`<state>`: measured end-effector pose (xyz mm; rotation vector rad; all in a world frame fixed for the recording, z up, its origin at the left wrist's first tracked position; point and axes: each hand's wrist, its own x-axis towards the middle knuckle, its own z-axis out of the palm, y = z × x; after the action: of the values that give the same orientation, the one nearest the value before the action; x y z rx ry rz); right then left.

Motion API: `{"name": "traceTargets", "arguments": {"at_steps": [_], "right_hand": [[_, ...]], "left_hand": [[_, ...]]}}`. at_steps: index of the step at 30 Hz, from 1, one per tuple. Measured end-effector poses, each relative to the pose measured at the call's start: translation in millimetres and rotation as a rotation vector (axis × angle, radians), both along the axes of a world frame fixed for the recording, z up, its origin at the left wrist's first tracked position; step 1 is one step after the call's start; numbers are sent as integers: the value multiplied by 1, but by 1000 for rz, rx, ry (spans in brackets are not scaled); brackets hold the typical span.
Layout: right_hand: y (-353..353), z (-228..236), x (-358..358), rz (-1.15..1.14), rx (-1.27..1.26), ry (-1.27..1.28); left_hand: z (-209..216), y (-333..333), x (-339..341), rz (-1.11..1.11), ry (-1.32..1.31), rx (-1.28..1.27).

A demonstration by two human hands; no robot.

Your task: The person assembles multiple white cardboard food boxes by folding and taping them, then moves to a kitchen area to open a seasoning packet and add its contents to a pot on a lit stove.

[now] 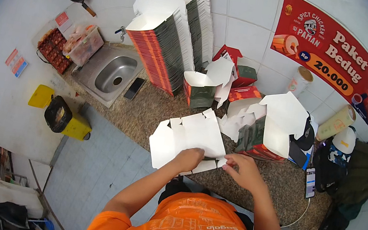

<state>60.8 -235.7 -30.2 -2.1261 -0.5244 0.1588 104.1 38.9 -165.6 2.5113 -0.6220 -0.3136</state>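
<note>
A flat white food-box blank [200, 134] lies partly unfolded on the counter in front of me, its white inner side up and its near edge toward my body. My left hand [190, 159] is closed at the blank's near edge, its fingertips partly hidden. At the near right corner, my right hand [243, 169] pinches a small flap between thumb and fingers. Just beyond my right hand stand nested, folded boxes [264, 137], dark green and red outside and white inside. More opened boxes [200, 88] stand behind the blank.
Tall stacks of flat boxes [158, 48] lean by the tiled wall. Left of them are a black phone [134, 88] and a steel sink [115, 75]. To the right, a charging phone [310, 182] lies near bags [352, 175]. A yellow bin [74, 122] stands on the floor.
</note>
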Motion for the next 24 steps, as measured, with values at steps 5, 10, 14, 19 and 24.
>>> {"name": "traceTargets", "arguments": {"at_steps": [5, 10, 14, 19, 24], "right_hand": [[33, 2, -30, -215, 256, -374], [72, 21, -17, -32, 363, -810], [82, 43, -16, -120, 326, -820], [86, 53, -20, -135, 340, -639], [78, 67, -12, 102, 282, -679]], "left_hand": [[132, -12, 5, 363, 235, -412], [195, -35, -19, 490, 415, -1276], [185, -22, -29, 592, 670, -1540], [184, -27, -53, 662, 613, -1678], [192, -23, -59, 621, 373, -1736]]}}
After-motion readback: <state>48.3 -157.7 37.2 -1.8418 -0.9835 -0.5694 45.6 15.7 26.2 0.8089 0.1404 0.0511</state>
